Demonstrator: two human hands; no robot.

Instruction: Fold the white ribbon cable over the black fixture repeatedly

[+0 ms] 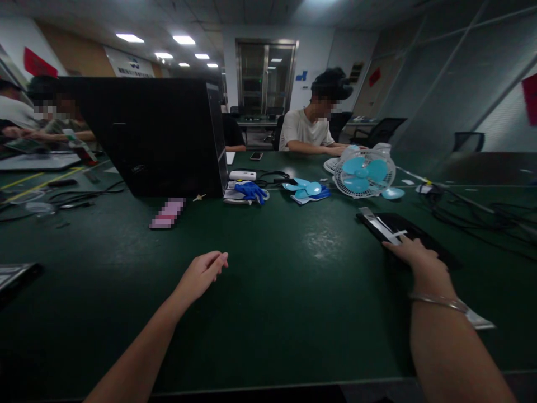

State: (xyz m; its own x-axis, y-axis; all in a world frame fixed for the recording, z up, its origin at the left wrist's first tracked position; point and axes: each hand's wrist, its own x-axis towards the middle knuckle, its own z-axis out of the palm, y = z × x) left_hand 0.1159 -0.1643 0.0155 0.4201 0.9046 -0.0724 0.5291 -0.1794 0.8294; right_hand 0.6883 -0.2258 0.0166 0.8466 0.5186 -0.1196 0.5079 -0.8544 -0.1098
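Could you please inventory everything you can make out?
Table: one, dark green, across the view
Case: one, black, left, on the table
Phones: two, one pink-screened before the case, one dark at far centre
Keys: count unclear, metallic, before the case
Gloves: at least two, blue and white, mid-table
Loose fan blades: one set, light blue, by the gloves
Caged fan: one, blue and white, right of centre
Cables: several, black, both sides
Flat item: one, black, right
Strip: one, silvery, on flat item
Chairs: several, black, background
Other people: several, some white-shirted, beyond
Left hand: one, bare, mid-table
Right hand: one, bare, at the strip
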